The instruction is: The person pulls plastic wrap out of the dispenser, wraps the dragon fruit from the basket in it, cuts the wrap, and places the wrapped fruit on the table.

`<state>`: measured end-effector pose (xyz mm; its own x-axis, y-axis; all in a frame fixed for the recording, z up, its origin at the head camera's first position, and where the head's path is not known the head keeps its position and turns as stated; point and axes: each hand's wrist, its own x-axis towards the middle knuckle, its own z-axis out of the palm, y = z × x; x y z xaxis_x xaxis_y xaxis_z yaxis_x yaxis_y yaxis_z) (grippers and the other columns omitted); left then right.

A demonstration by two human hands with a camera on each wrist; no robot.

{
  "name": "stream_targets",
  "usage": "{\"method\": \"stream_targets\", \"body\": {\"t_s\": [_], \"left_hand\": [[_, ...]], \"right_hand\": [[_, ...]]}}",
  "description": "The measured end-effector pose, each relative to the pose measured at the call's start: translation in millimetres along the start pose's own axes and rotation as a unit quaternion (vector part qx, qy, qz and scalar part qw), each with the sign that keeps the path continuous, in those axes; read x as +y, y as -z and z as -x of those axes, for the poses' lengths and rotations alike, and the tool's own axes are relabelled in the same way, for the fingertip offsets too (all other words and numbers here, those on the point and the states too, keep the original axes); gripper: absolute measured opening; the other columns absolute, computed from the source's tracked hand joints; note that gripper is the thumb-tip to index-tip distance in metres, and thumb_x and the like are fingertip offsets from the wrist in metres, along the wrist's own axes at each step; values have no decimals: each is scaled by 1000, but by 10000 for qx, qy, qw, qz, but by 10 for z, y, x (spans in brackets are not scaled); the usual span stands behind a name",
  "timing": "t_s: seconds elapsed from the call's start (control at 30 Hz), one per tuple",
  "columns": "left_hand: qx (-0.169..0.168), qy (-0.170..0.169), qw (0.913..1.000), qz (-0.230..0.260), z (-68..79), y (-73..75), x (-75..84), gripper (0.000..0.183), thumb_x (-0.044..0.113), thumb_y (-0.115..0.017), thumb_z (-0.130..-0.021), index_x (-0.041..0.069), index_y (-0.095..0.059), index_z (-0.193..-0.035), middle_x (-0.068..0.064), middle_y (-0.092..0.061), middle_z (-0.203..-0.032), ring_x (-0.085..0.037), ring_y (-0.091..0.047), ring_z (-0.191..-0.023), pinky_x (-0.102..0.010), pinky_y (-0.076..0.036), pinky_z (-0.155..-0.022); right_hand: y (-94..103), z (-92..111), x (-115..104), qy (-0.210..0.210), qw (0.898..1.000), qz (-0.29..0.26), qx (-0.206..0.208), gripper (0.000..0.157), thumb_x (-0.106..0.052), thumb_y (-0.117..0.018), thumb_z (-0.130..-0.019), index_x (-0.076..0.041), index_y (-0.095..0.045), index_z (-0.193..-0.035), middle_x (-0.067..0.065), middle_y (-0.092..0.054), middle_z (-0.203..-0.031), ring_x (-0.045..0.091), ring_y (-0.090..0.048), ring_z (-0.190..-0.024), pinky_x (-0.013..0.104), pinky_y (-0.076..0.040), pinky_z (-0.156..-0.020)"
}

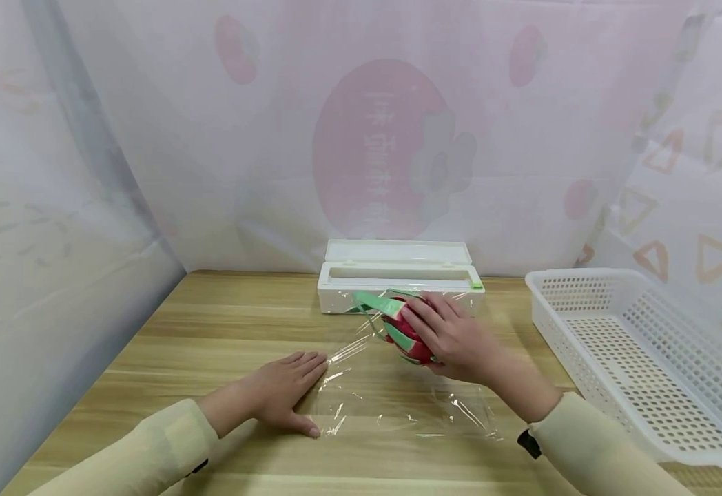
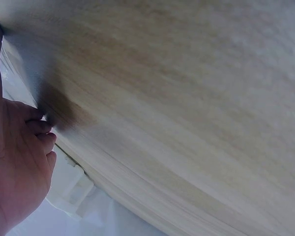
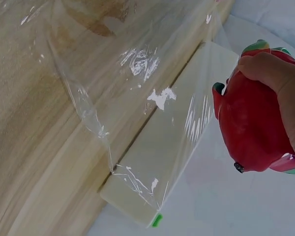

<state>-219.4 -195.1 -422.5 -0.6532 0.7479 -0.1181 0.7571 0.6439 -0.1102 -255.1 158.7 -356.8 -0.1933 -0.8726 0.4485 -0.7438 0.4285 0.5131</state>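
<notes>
A red dragon fruit with green scales (image 1: 401, 333) is gripped by my right hand (image 1: 460, 337), above a sheet of clear plastic wrap (image 1: 392, 406) spread on the table. In the right wrist view the dragon fruit (image 3: 255, 123) fills the palm, with thumb and fingers around it. My left hand (image 1: 289, 389) rests beside the wrap's left edge, its fingers straight and thumb spread. Behind the fruit stands a white cling wrap box (image 1: 398, 275) with its lid raised and a green slider (image 1: 476, 285) at its right end. The wrap reaches up to this box.
To the right stands a white perforated plastic basket (image 1: 621, 365). The wooden table (image 1: 169, 344) meets pale printed curtains (image 1: 262, 165) at the back and on both sides.
</notes>
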Motion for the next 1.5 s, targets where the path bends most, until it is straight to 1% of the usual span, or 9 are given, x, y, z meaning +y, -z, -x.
{"method": "stream_targets", "body": {"t_s": [0.1,0.23,0.43,0.57,0.73,0.9,1.1,1.37,1.5], "left_hand": [[17,-9,10000,-40,-1,-2,1,111,83,-39,-81,-6,-34,-147,-22,-32,-152,-33,-29,-140,-43,-24,-113],[51,-33,9999,-110,-8,-6,0,111,83,-38,-81,-6,-34,-146,-22,-32,-152,-33,-30,-140,-42,-24,-113],[37,-18,9999,-114,-10,-6,-3,111,84,-38,-81,-6,-34,-146,-22,-32,-152,-33,-30,-140,-42,-24,-113],[9,0,10000,-71,-7,2,0,111,83,-39,-81,-6,-34,-146,-22,-32,-152,-33,-29,-140,-42,-24,-113],[-69,51,10000,19,-2,15,7,111,83,-39,-81,-5,-33,-147,-21,-31,-153,-32,-28,-141,-42,-23,-114],[-36,29,10000,14,2,16,7,111,83,-39,-81,-5,-33,-147,-21,-31,-153,-32,-28,-141,-43,-23,-114],[-100,49,9999,63,4,22,8,111,83,-38,-81,-5,-31,-148,-21,-29,-153,-32,-27,-142,-43,-23,-114],[-87,50,9999,59,1,20,11,111,83,-39,-81,-5,-32,-148,-21,-30,-153,-32,-27,-141,-43,-23,-114],[-73,41,10000,26,1,20,11,111,83,-40,-81,-6,-32,-147,-21,-30,-153,-33,-28,-141,-44,-23,-114]], "right_hand": [[-77,-34,-27,82,9999,9,-72,97,-47,-86,-62,6,-48,-134,23,-49,-133,44,-48,-118,51,-42,-98],[-167,-67,-48,88,9999,9,-127,99,-49,-86,-60,4,-49,-134,22,-50,-133,44,-48,-118,51,-42,-98],[-271,-141,-47,52,9997,-194,-168,99,-49,-87,-60,3,-48,-135,21,-49,-133,42,-48,-118,51,-42,-97],[-337,-169,-54,66,9989,-288,-361,97,-51,-86,-64,3,-48,-136,20,-49,-134,42,-48,-119,49,-43,-98],[-408,-164,-78,143,9980,-252,-565,97,-52,-84,-66,3,-46,-137,20,-49,-135,41,-47,-121,47,-42,-100],[-420,-159,-88,149,9969,-406,-663,99,-49,-85,-64,3,-45,-138,20,-49,-136,40,-46,-122,46,-42,-101],[-419,-164,-96,143,9953,-601,-751,100,-48,-86,-64,4,-44,-139,20,-47,-137,40,-46,-122,46,-44,-99],[-453,-144,-101,201,9937,-591,-932,100,-49,-85,-65,4,-43,-140,20,-46,-139,38,-44,-123,45,-45,-99],[-464,-132,-95,172,9924,-679,-1008,100,-48,-85,-65,4,-43,-140,20,-46,-139,37,-44,-123,45,-44,-99]]}}
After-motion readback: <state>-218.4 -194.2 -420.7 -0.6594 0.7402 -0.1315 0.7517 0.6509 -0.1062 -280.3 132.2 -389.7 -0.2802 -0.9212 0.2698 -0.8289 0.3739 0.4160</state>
